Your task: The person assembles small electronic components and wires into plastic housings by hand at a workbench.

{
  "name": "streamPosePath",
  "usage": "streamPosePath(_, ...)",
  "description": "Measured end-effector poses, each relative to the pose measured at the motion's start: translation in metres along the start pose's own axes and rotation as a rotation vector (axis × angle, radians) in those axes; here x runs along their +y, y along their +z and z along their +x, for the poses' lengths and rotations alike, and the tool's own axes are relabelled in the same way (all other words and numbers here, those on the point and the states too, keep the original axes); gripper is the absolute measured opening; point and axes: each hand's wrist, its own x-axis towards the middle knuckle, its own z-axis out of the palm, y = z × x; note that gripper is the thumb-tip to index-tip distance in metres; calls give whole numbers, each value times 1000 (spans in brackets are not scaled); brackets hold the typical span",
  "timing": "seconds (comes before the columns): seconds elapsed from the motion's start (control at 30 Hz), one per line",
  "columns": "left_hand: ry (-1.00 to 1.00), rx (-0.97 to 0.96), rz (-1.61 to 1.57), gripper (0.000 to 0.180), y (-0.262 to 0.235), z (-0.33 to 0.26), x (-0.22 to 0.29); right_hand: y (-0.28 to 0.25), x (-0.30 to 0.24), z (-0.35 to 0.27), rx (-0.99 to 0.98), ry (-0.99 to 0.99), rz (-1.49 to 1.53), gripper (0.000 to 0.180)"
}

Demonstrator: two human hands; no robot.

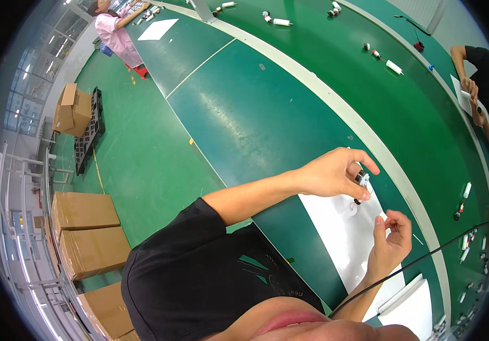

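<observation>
My left hand (335, 173) is raised over a white sheet (341, 233) on the green table (267, 119). Its fingers pinch a small black and silver cylindrical part (361, 181). My right hand (393, 238) is just below and to the right, fingertips closed on a small white piece (383, 216) close to the part. The two pieces are nearly touching; whether they are joined cannot be told.
A green belt (403, 108) beyond a white rail carries several small white and black parts (394, 67). One person in pink (116, 34) works at the far left, another in black (483, 85) at the right. Cardboard boxes (85, 213) stand on the floor. A black cable (426, 256) crosses near my right hand.
</observation>
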Motion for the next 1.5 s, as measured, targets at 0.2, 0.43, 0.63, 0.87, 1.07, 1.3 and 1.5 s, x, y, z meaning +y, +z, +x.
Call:
streamPosePath(0.2,142,105,356,45,21,1,12,-12,8,-10,-49,-95,-279,14)
streamPosePath(0.43,95,203,69,46,32,2,15,-16,0,-5,32,-143,-80,20)
streamPosePath(0.63,90,199,24,45,41,22,7,-22,-16,3,106,-9,284,40)
streamPosePath(0.87,87,180,5,39,62,13,-4,-17,-3,-12,40,-148,147,45)
streamPosePath(1.07,99,166,16,36,70,7,-5,-15,-9,-16,43,-151,58,48)
streamPosePath(1.3,98,166,5,35,74,5,-4,-12,0,-13,135,-197,60,44)
streamPosePath(1.5,82,158,40,36,73,5,3,-14,-5,-12,159,-104,200,39)
